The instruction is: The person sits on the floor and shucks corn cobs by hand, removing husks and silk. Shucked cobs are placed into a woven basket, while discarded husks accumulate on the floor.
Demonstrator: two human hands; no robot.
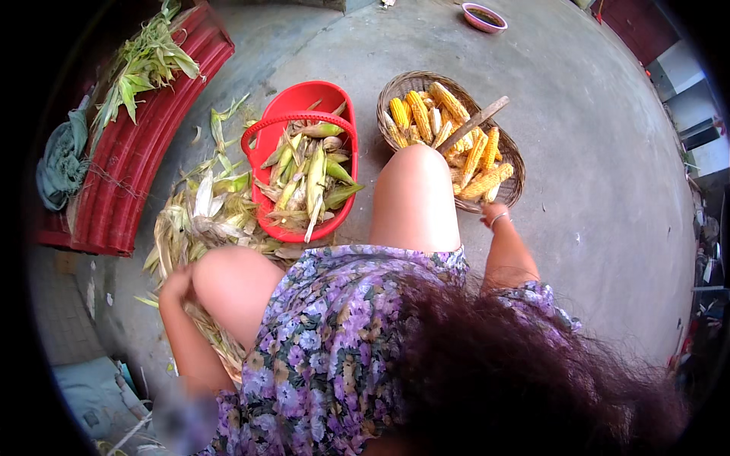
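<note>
My right hand (494, 214) is at the near rim of an oval wicker basket (513, 171), close to the butt of a husked corn cob (489, 192). Whether its fingers grip that cob I cannot tell. Yellow husked ears (421, 117) fill the basket, whose wooden handle (476, 121) slants across them. To the left, my left hand (178, 283) is blurred beside my left knee, over a heap of stripped corn husks (199, 219); the knee partly hides its fingers. Between the heap and the wicker basket stands a red plastic basket (302, 94) with unhusked corn ears (315, 176) in it.
A red corrugated metal sheet (154, 134) lies at the left, bearing green husks (151, 62) and a grey-green cloth bundle (64, 159). A pink basin (485, 17) with dark liquid sits on the concrete floor (593, 171) far ahead. A pale blue sack (94, 393) lies at lower left.
</note>
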